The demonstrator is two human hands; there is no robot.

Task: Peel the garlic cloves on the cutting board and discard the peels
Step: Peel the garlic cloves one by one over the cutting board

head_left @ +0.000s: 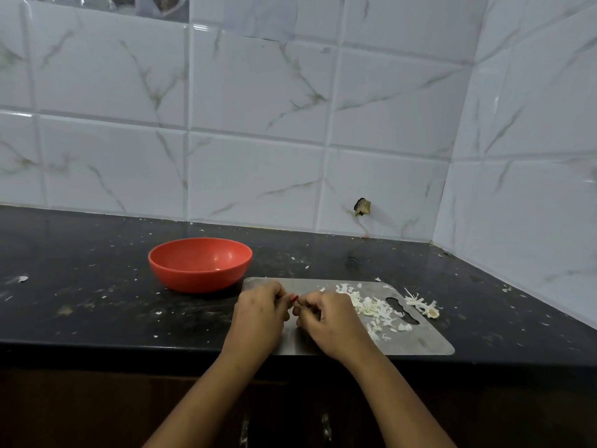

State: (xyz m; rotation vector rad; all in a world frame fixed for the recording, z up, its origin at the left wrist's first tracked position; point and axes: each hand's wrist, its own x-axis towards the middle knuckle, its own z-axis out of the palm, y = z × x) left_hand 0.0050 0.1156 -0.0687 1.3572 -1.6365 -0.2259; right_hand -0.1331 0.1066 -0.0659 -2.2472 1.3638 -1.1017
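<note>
Pale, papery garlic peels [371, 307] lie heaped on the right half of the steel cutting board [420, 345], whose near edge lies close along the front lip of the dark tabletop [97, 302]. A red bowl [200, 273] stands just beside the board's far left corner, with flecked tabletop stretching left and back. The left hand [258, 315] and right hand [329, 318] meet over the board's left part with fingers [278, 291] curled and tips touching; anything between them is hidden, so I cannot tell whether they grasp a clove.

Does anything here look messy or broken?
Yes. The wall tile has a dark broken hole near the counter, and garlic peel bits lie scattered beyond the cutting board.
</note>
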